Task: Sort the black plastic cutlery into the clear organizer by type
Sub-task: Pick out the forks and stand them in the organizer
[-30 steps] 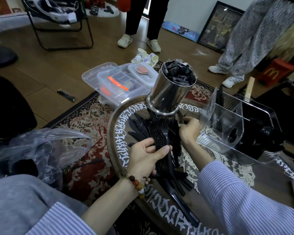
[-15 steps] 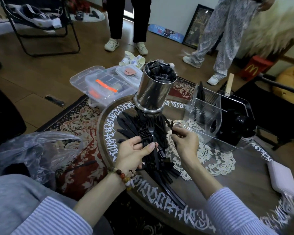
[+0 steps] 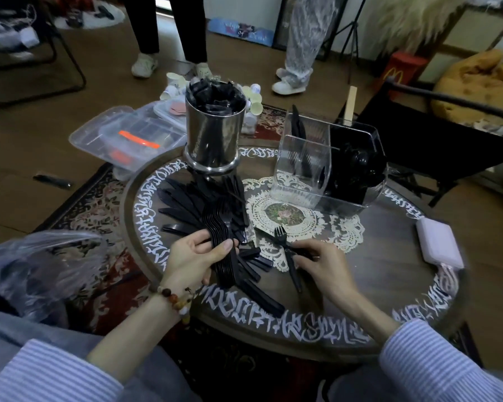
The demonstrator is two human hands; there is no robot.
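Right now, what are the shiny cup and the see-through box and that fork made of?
The shiny cup looks like polished metal, probably steel: its wall mirrors the room. The see-through box seems to be clear hard plastic, maybe acrylic: you can see the cutlery through its glossy walls. The fork in the right hand looks like thin black plastic with a dull sheen.

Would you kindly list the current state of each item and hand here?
Left hand: gripping a stack of forks.
Right hand: holding a single fork.
Clear organizer: upright, partly filled.
Steel canister: upright, stuffed with black packets.
Knives: fanned loose on table.
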